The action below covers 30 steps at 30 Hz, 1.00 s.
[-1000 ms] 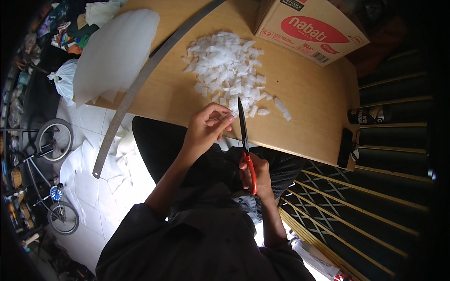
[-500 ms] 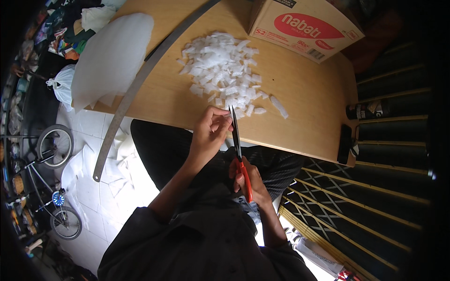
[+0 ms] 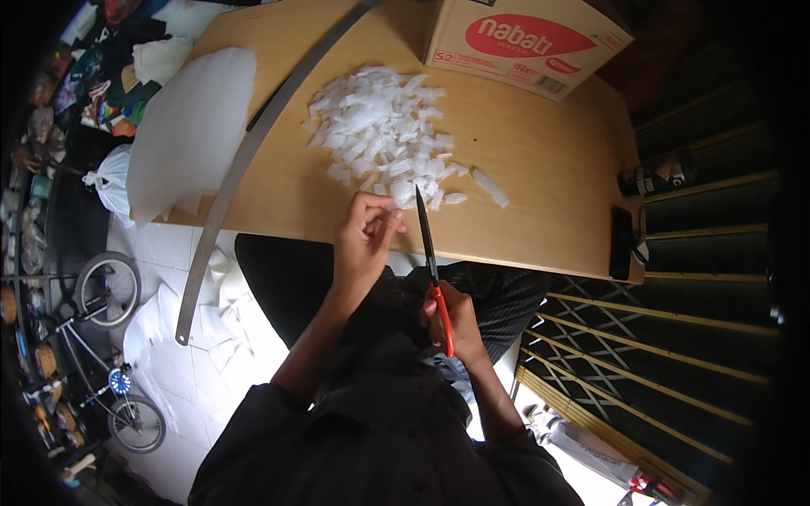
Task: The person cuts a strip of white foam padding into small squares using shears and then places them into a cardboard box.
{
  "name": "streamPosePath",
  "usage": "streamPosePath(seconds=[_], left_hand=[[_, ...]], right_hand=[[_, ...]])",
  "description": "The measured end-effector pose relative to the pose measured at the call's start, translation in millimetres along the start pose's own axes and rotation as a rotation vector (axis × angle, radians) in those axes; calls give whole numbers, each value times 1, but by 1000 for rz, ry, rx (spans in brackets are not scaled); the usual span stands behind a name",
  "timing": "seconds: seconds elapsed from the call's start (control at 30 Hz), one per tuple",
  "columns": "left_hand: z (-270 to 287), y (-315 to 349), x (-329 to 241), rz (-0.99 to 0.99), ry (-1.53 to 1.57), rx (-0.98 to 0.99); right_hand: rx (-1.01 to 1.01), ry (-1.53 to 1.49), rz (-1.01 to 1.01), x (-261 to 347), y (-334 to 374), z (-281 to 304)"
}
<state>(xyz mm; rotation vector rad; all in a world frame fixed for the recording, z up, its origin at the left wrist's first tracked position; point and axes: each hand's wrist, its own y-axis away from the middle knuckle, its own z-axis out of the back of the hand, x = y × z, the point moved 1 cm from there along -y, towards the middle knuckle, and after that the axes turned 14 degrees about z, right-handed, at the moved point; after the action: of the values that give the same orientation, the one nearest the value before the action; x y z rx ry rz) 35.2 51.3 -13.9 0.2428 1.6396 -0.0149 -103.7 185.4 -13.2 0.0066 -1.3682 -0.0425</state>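
Note:
In my right hand [image 3: 456,319] are red-handled scissors [image 3: 429,244], the fingers wrapped round the handles. Their dark blades point away from me over the table's near edge and look closed. Just left of the blades, my left hand [image 3: 363,240] is pinched, thumb against fingers, with a small pale bit of foam at the fingertips, mostly hidden. Beyond both hands lies a heap of small cut white foam pieces [image 3: 375,118]. One longer foam strip [image 3: 489,187] lies apart to the right of the heap.
On the wooden table [image 3: 531,160], a long metal ruler [image 3: 245,160] overhangs the near edge beside a white foam sheet [image 3: 190,126]. A cardboard box [image 3: 523,42] stands far right. A dark phone [image 3: 621,243] and a dark can [image 3: 658,175] are at the right edge. A bicycle [image 3: 93,354] is left.
My left hand has moved slightly left, away from the scissors. The blades were slightly apart before and now look closed. The whole view has shifted a little.

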Motion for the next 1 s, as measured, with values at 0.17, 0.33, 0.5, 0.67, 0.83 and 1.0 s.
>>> streamPosePath(seconds=[0.17,0.33,0.5,0.67,0.83,1.0], left_hand=[[13,-45,-2,-218,-473,-217],[4,-62,-15,-492,-736,-349],[-26,-59,-37,-637,-872,-231],[-90,-68,-41,-728,-1092,126],[-109,-86,-31,-696,-1221,265],[-110,-78,-27,-504,-925,271]], right_hand=[[20,-66,-6,-7,12,10],[-31,-109,-3,-10,30,25],[-77,-177,7,-16,45,38],[-127,-130,11,-22,56,49],[-122,-69,52,-25,62,55],[-98,-37,30,-36,72,54]])
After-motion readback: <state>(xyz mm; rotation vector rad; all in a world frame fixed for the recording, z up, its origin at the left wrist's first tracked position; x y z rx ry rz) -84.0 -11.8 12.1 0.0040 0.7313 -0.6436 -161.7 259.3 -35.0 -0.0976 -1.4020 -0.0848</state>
